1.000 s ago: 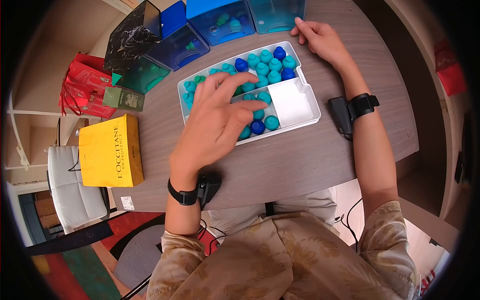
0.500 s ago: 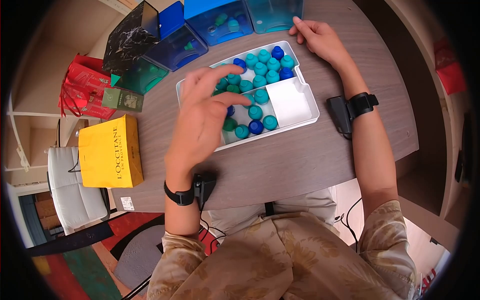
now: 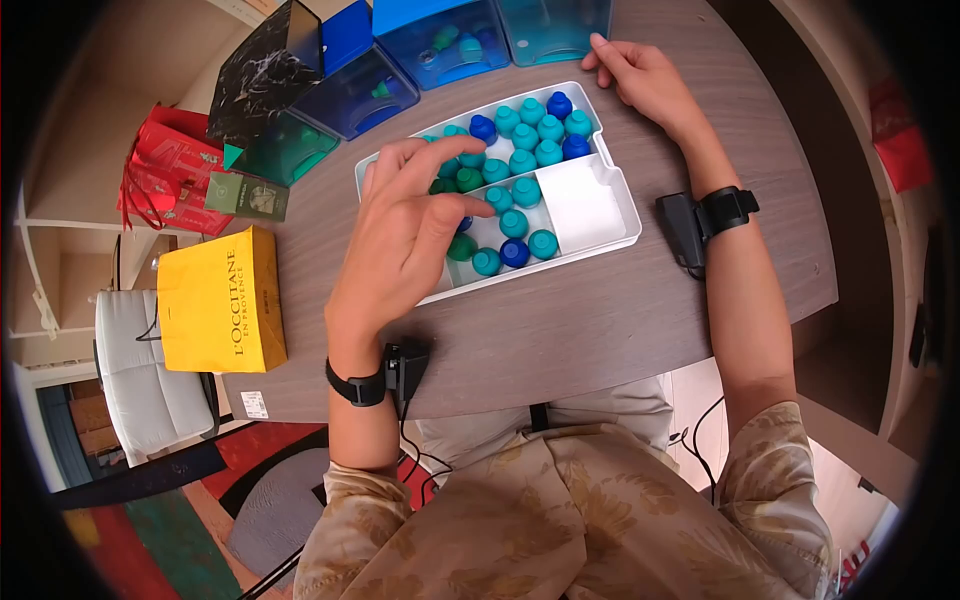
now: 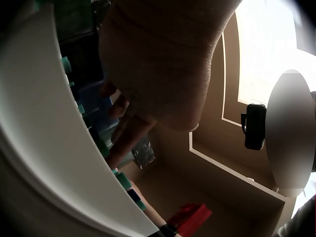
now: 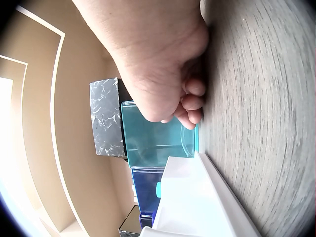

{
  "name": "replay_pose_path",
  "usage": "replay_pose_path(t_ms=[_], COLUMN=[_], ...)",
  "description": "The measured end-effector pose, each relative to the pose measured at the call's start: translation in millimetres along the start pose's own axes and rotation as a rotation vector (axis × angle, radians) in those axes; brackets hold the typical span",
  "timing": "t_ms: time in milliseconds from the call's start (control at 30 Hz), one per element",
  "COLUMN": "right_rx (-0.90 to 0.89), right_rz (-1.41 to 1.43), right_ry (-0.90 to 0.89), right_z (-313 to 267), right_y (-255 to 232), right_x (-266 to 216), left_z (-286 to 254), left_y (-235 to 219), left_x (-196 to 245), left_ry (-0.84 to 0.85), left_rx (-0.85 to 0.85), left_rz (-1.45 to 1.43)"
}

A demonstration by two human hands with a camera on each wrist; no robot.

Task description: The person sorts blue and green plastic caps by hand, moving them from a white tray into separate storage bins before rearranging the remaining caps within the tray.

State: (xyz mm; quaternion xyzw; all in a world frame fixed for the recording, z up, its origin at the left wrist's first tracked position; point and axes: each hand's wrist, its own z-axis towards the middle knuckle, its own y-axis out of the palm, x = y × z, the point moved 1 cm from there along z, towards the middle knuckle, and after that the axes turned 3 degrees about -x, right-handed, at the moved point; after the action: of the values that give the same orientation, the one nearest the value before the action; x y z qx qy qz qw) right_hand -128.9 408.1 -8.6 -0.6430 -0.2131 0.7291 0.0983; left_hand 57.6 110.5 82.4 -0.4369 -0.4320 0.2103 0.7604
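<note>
Left grip (image 3: 395, 240) spread over white tray (image 3: 632, 215), thumb and index apart, nothing visibly held. Right grip (image 3: 645, 82) loosely curled, seemingly idle. Teal knobbed piece (image 3: 499, 199) by left thumb tip, contact unclear. Likely light, stiff, slightly slick plastic; pinch below knob.

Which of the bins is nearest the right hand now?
The teal bin at the row's right end: the right hand is beside it; the others stand farther left.

Grey-brown wood-grain desk (image 3: 520, 345), beige open shelving (image 3: 110, 130) at left, white padded chair (image 3: 160, 410), multicoloured rug (image 3: 170, 540), pale floor (image 3: 692, 392)
</note>
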Motion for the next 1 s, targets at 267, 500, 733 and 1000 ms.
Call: replay_pose_path(t_ms=[267,500,733,1000], right_rx=[0.003,0.001,0.000,-0.003], right_rz=[0.001,-0.001,0.003,0.005], right_ry=[0.002,-0.003,-0.009,-0.012], right_z=[-1.5,-1.3,-2.2,-2.0], right_y=[0.3,0.0,-0.6,-0.5], right_x=[-1.5,-1.7,-2.4,-2.2], left_z=[-2.8,-4.1,-5.3,-6.5], left_y=[-10.7,-13.5,-7.8,-11.8], left_x=[-11.7,-6.0,-3.0,-4.1], left_ry=[0.006,0.002,-0.002,-0.014], left_rx=[0.099,0.004,-0.068,-0.025], left_rz=[-0.007,0.023,0.013,0.073])
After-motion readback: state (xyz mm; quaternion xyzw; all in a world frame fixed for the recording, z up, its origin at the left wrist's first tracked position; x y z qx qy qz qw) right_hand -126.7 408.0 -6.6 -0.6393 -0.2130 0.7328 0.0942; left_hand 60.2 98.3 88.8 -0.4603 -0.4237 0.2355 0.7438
